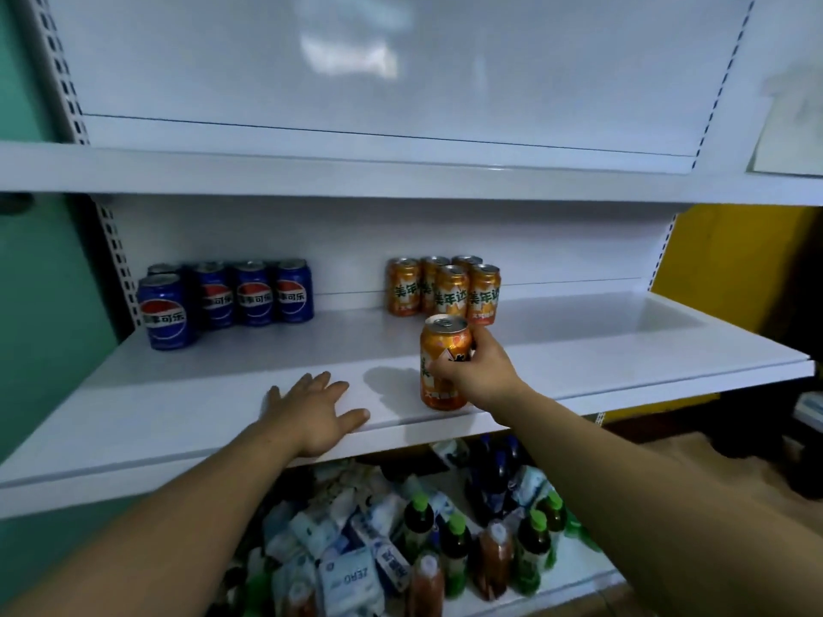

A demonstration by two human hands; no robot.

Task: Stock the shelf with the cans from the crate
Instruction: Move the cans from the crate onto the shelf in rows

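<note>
Facing a white shelving unit (311, 60) with slotted uprights, I have a green wall (44, 305) to its left and a yellow one (735, 260) to its right. An upper shelf (311, 171) crosses the view above the middle shelf (623, 349), which is the one I am working at. Below it, a lower shelf (574, 585) carries a jumbled heap of pale packets (347, 567) on the left and green-capped bottles (418, 527) standing on the right. On the middle shelf, far left and towards the back, stand the blue cans (254, 293): three in a row, with one more set forward at the left end and another half hidden behind that one. Well apart from them, to the right of centre, the orange cans (450, 289) stand upright in a tight cluster, three behind and two in front. My left grip (311, 411) lies flat, palm down, on the front edge of the middle shelf, fingers straight and spread, holding nothing. My right grip (476, 371) is wrapped from the right side round one more orange can, the held can (443, 362). It is upright, pull tab on top, near the shelf's front edge and directly in front of the orange cluster, a little apart from it. Its base is at the shelf surface, though I cannot tell whether it rests there fully.
</note>
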